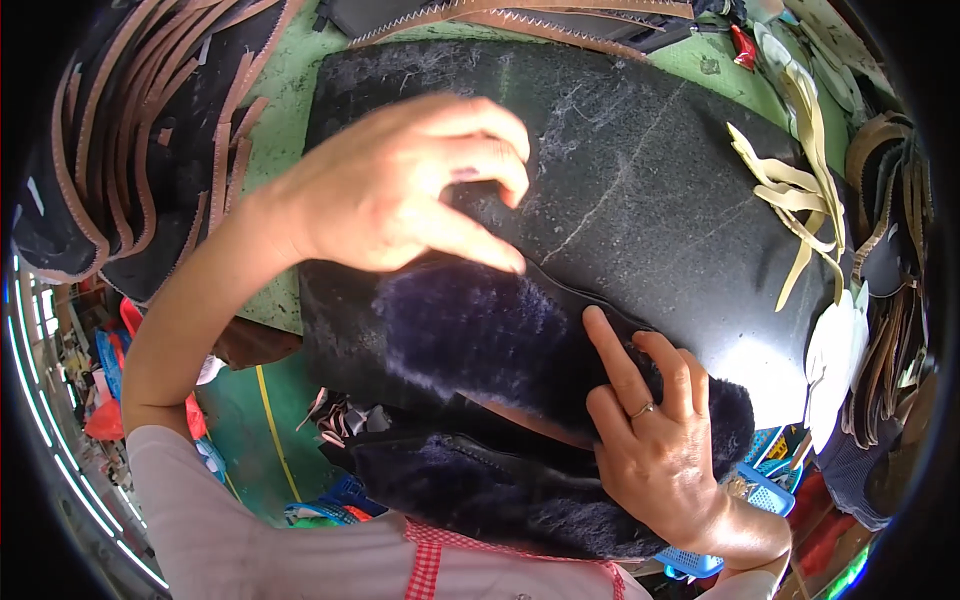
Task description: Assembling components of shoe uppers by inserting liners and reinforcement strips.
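Observation:
A dark navy fur piece (470, 330) with a thin black edge lies along the near part of a scuffed black mat (620, 190). My left hand (410, 190) arches over its upper left edge, fingers curled but apart and slightly blurred. Its thumb tip is at the fur's edge; whether it touches is unclear. My right hand (655, 430), with a ring on one finger, lies on the right part of the fur. Its index finger stretches to the black edge, and the fingers are spread. A second dark fur section (500, 495) hangs nearer my lap; I cannot tell whether the two join.
Brown-edged dark strips (130, 130) are heaped at far left, with more along the back. Pale yellow strips (805, 190) and white oval pieces (835, 360) lie at the right. A blue plastic basket (760, 490) stands below the right edge, beside my right forearm.

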The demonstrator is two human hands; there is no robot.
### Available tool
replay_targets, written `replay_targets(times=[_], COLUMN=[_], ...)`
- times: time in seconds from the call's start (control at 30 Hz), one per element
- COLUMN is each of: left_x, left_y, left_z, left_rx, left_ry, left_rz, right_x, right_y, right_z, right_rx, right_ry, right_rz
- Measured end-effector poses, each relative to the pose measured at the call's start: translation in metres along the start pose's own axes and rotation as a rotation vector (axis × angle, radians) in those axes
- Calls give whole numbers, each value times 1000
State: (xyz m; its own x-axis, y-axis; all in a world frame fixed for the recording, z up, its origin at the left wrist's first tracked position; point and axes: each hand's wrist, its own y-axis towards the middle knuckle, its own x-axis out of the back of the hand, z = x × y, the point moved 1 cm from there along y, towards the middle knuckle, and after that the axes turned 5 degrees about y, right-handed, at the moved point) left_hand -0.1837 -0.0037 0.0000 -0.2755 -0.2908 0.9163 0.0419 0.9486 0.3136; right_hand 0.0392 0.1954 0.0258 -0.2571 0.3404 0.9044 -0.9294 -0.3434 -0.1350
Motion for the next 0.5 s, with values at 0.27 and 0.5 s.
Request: replay_targets(times=[0.27, 0.5], left_x=[-42, -64], left_y=[2, 43], left_z=[-108, -135], left_rx=[435, 475], left_ry=[7, -393], left_rz=[288, 29], right_x=[19, 35], right_y=[-8, -82], right_z=[-22, -59], right_rx=[-17, -558], right_ry=[237, 581], right_rz=[-12, -299])
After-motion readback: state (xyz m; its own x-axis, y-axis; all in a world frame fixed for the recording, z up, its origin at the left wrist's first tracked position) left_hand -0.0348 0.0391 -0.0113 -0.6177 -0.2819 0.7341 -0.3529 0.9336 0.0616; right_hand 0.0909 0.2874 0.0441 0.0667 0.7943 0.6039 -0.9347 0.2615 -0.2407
